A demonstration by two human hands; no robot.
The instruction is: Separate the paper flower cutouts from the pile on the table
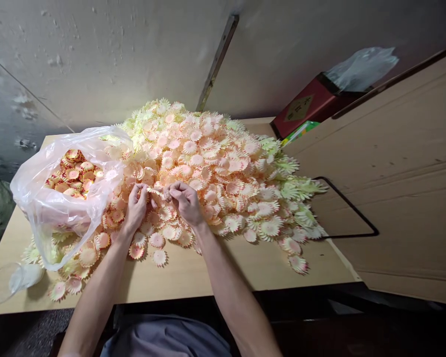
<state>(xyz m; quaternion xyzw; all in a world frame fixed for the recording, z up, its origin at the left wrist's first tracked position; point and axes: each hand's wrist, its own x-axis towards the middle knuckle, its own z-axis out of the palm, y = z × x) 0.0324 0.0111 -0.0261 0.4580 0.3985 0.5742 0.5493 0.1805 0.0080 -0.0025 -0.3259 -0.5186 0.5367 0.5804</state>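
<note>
My left hand (137, 202) is closed in a pinch on one edge of a pale, fringed artificial flower piece (155, 190). My right hand (187, 202) has its fingers pinched together at the other side of that piece, close to the left fingertips. Both hands are just above the front of a big heap of similar flower pieces (208, 168), pink in the middle and pale green towards the sides. Left of my left hand stands an open translucent plastic bag (46, 168) with small red-and-yellow flower pieces (73, 173) inside.
A clear glass (7, 282) is at the front left of the wooden table (178, 277). Loose flower pieces lie near the front edge. To the right are a large cardboard sheet (401, 218), a black metal loop (360, 210) and a red box (301, 106) with plastic on top.
</note>
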